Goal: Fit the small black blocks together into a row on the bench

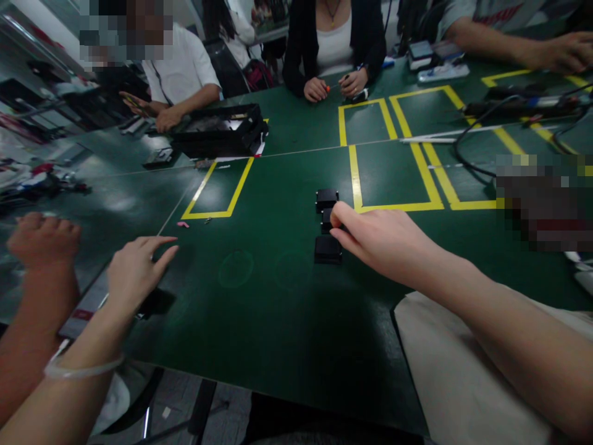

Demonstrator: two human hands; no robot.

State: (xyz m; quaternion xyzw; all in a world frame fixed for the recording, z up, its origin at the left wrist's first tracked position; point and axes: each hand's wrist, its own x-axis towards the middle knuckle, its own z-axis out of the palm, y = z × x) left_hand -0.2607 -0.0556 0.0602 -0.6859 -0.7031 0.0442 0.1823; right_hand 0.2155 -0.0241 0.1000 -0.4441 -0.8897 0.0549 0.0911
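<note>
Three small black blocks stand in a column on the green table (259,334), right of its middle: a far block (327,198), a middle block (326,220) and a near block (328,249). My right hand (375,238) has its thumb and forefinger closed at the right side of the middle block, partly covering it. Over the table's left part hovers my left hand (136,269), a white bracelet on its wrist, thumb and forefinger apart with nothing between them. A dark object (146,307) lies beneath it, partly hidden.
A person's fist and forearm (44,247) are at the far left, beside a phone (88,306). Black trays (222,133) stand across the table. Yellow tape outlines (393,206), cables (467,164) and a beige cloth (430,346) lie right. People sit opposite.
</note>
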